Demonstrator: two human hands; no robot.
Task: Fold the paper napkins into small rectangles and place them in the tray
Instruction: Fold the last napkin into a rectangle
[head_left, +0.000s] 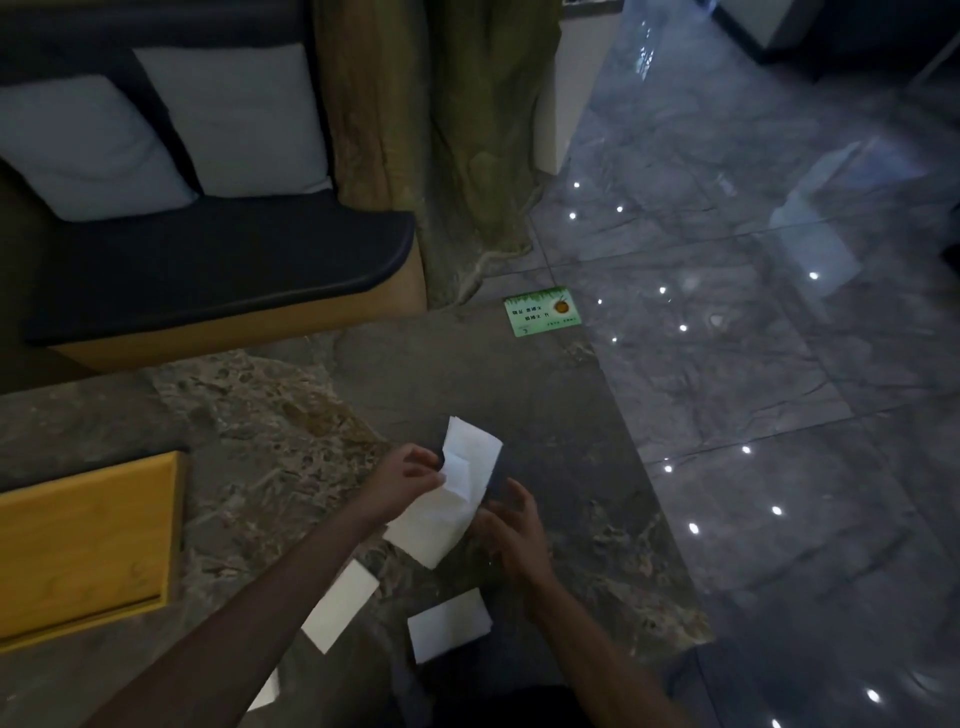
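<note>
Four white napkins are showing: one in the hands (452, 493), three lying folded (340, 605) (449, 623) (266, 691). One tray (88, 545), one green card (542, 310), two cushions (83, 145) (244, 114).

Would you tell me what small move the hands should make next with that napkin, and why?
Probably fold the napkin over again: the left hand pinches it, still a long creased strip, unlike the small folded napkins lying nearby.

The tray (88, 551) ran off the left edge; my left forearm covered part of one napkin (340, 605) (the card's (543, 312) print was unreadable).
</note>
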